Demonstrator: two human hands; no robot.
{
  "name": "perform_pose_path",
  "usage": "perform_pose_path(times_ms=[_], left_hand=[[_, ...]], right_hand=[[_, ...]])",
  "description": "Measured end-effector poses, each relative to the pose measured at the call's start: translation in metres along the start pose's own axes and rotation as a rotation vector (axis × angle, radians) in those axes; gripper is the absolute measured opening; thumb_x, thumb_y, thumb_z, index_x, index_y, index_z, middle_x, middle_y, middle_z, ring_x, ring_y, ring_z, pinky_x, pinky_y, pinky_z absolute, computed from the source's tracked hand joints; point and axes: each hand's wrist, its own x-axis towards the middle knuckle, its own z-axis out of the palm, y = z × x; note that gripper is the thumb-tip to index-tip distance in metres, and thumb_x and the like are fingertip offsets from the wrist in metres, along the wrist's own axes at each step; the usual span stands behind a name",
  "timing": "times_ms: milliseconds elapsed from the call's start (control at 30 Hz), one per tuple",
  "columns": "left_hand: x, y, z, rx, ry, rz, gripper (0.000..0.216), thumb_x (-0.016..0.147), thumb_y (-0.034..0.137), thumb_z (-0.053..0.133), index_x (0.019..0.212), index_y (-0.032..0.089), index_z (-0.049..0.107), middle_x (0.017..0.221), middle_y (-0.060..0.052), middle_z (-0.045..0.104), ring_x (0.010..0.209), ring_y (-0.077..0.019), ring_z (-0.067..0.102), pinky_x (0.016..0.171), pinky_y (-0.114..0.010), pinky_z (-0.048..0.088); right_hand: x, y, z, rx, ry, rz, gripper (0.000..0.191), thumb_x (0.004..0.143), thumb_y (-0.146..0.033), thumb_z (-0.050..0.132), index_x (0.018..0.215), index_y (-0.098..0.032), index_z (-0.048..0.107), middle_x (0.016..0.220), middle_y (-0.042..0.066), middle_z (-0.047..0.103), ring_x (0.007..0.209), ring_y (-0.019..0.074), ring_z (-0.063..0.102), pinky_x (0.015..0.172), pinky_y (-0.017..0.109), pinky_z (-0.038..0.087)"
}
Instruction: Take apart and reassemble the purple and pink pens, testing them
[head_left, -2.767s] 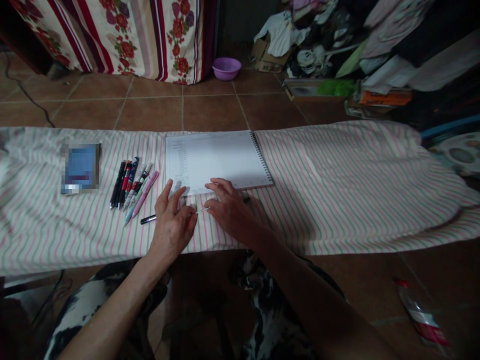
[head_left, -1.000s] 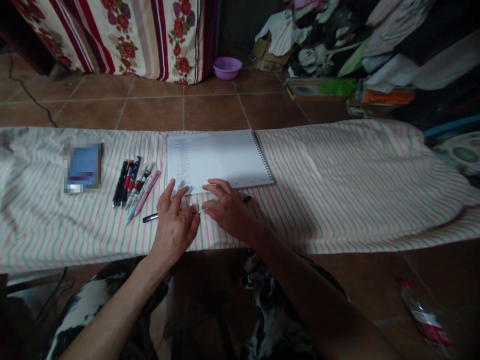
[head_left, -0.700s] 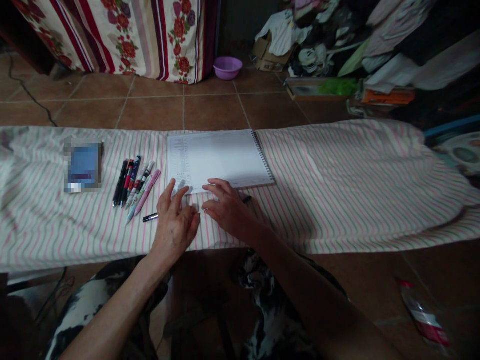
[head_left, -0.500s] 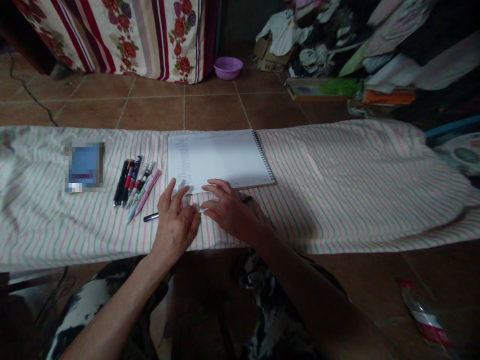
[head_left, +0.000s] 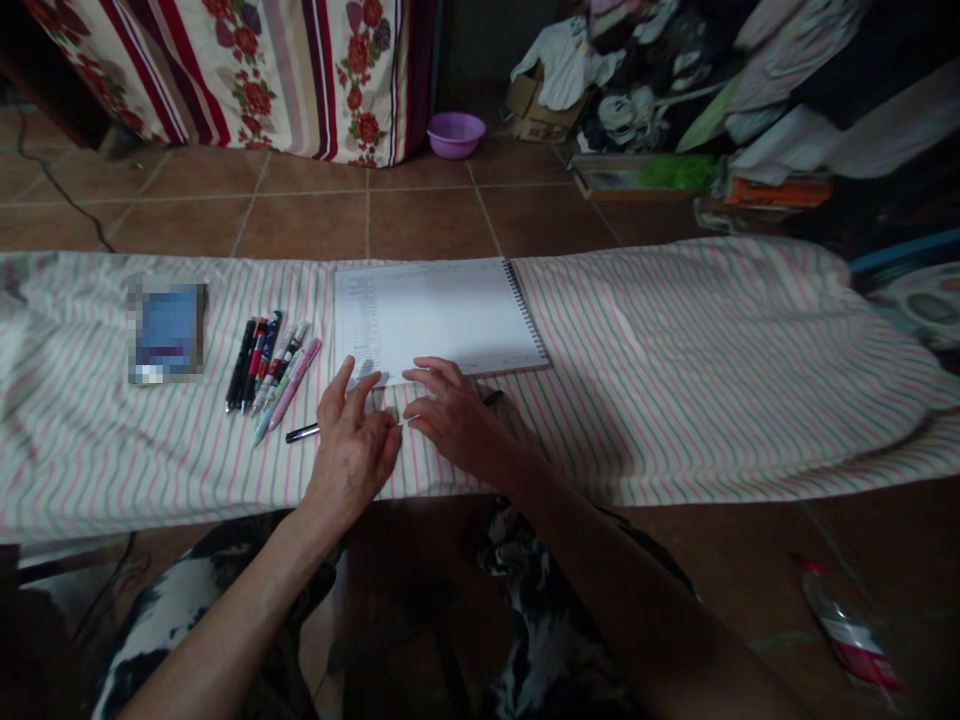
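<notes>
My left hand (head_left: 352, 430) is closed in a pinch of thumb and index finger, the other fingers raised over the notebook's near edge. A dark pen piece with a shiny clip (head_left: 302, 433) sticks out to its left. My right hand (head_left: 456, 412) pinches too, facing it; beyond that hand shows a dark pen end (head_left: 493, 398). A thin pale rod (head_left: 406, 421) spans the small gap between the fingertips; my fingers hide how the pieces join. Just beyond lies the open spiral notebook (head_left: 450, 305), with a printed table down its left side and the rest of the page blank.
Several pens (head_left: 274, 370) lie side by side left of the notebook. Farther left is a blurred-out bluish rectangular object (head_left: 169, 332). Striped cloth (head_left: 675, 370) covers the table. On the floor are a purple basin (head_left: 456, 135) and a plastic bottle (head_left: 851, 630).
Almost nothing differs. Both hands keep their pinch close together, with only a very slight shift of the fingers.
</notes>
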Motion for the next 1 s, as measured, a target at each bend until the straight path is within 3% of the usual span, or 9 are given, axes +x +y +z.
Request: perform_pose_path(times_ms=[900,1000], left_hand=[[0.0007,0.0041,-0.0035,-0.014,-0.017,0.019,0.007,0.079,0.015,0.054,0.08,0.014,0.06,0.122,-0.014,0.05,0.134,-0.035,0.023,0.102,-0.055,0.033],[0.0002,0.0026,-0.0027,-0.008,-0.009,0.024,0.007,0.078,0.015,0.054,0.081,0.015,0.06,0.123,-0.014,0.05,0.134,-0.0348,0.023,0.102,-0.055,0.033]], right_hand=[[-0.0004,0.0003,0.0012,-0.004,0.008,-0.018,0.017,0.084,-0.017,0.054,0.073,-0.017,0.068,0.115,0.009,0.057,0.123,0.0248,0.034,0.099,0.046,0.037],[-0.0005,0.0015,0.0022,0.001,0.011,-0.025,0.014,0.083,-0.016,0.054,0.08,-0.017,0.068,0.115,0.01,0.057,0.123,0.0247,0.034,0.1,0.046,0.037]])
